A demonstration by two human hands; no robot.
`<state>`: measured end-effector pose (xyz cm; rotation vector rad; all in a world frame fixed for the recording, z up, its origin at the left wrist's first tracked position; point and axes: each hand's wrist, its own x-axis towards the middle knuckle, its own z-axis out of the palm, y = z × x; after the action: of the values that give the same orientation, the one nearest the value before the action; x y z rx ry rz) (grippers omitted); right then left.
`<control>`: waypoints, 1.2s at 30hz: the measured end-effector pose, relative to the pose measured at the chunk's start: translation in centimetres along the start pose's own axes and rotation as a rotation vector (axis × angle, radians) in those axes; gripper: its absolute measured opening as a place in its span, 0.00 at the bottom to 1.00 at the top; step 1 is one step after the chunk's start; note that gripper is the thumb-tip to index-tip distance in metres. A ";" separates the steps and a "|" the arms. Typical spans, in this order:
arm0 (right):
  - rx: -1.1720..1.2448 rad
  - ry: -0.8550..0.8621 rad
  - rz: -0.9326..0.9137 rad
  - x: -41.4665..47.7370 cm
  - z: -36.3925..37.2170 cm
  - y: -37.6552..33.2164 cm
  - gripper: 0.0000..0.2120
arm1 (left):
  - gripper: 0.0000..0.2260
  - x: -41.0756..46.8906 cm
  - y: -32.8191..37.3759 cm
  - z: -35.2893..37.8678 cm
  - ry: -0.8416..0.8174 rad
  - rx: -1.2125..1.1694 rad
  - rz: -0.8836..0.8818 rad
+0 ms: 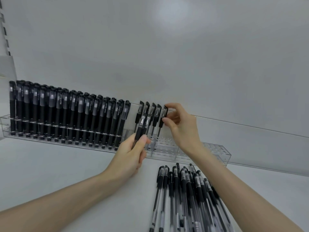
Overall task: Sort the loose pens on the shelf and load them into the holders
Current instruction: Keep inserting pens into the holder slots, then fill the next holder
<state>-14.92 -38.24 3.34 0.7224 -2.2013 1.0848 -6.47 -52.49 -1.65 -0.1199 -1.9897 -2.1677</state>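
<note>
Right hand (pixel 181 126) pinched the cap of a black-capped clear-barrelled pen (pixel 163 118) standing upright in the clear acrylic holder (pixel 217 156), free holes (pixel 168 141) just right of it; left hand (pixel 128 156) gripped two more such pens (pixel 141 129), near-upright, just left

Bright even light, soft glare on the wall (pixel 172 14) (edges bowed), slight blur on loose pens (pixel 189 198).

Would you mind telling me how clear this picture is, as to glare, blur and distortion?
Head view: a soft glare patch on the back wall; even light, faint shadows; wide-angle distortion slants the clear holder; the loose pens at the bottom are smeared, while the left hand and right hand are fairly sharp.
</note>
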 end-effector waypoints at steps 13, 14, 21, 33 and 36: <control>0.285 -0.087 0.115 -2.7 -1.3 -3.0 0.11 | 0.12 -0.2 0.2 -0.1 -0.118 -0.084 -0.004; 0.382 -0.138 0.152 -3.1 -1.3 -3.2 0.11 | 0.14 -0.3 0.2 0.0 -0.135 -0.086 -0.002; 0.642 -0.077 0.259 -3.6 -1.7 -2.9 0.15 | 0.13 -0.4 0.1 0.1 -0.136 -0.043 0.033; 0.544 0.239 0.206 -1.9 -3.7 -3.2 0.18 | 0.11 -0.5 0.3 0.2 -0.032 0.005 -0.021; 0.413 0.299 0.110 -0.9 -3.8 -2.5 0.18 | 0.10 -0.2 0.1 0.1 -0.006 -0.016 -0.017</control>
<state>-11.68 -36.22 5.90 0.5646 -1.7997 1.6175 -6.27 -52.37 -1.57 -0.1118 -1.9837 -2.1971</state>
